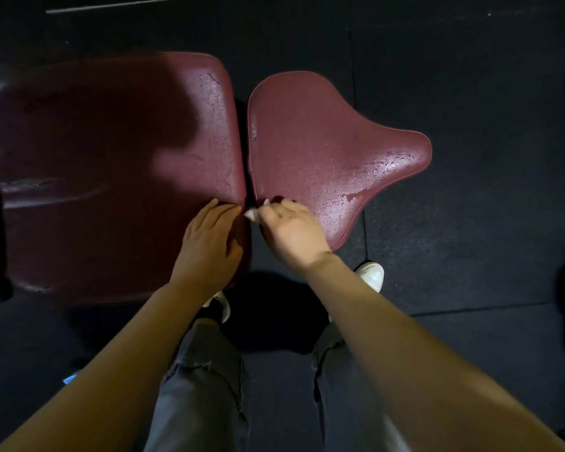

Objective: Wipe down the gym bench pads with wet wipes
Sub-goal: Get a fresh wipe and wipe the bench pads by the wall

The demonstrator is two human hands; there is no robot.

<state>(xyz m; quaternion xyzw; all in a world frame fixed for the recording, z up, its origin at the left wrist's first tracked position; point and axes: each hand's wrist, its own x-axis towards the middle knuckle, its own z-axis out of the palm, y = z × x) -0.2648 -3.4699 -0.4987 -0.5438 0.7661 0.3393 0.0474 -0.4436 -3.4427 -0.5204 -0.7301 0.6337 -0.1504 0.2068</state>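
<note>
Seat pad (333, 151) glistens wet, back pad (118, 164) wet only near gap. Right hand (291, 230) pinches wipe (252, 214) at gap; left hand (209, 243) flat, fingers spread. Roughly halfway.

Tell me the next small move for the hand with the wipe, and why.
Probably draw the right hand and its wet wipe along the seat pad's near edge beside the gap: the top already glistens wet, and the left hand steadies the back pad.
</note>
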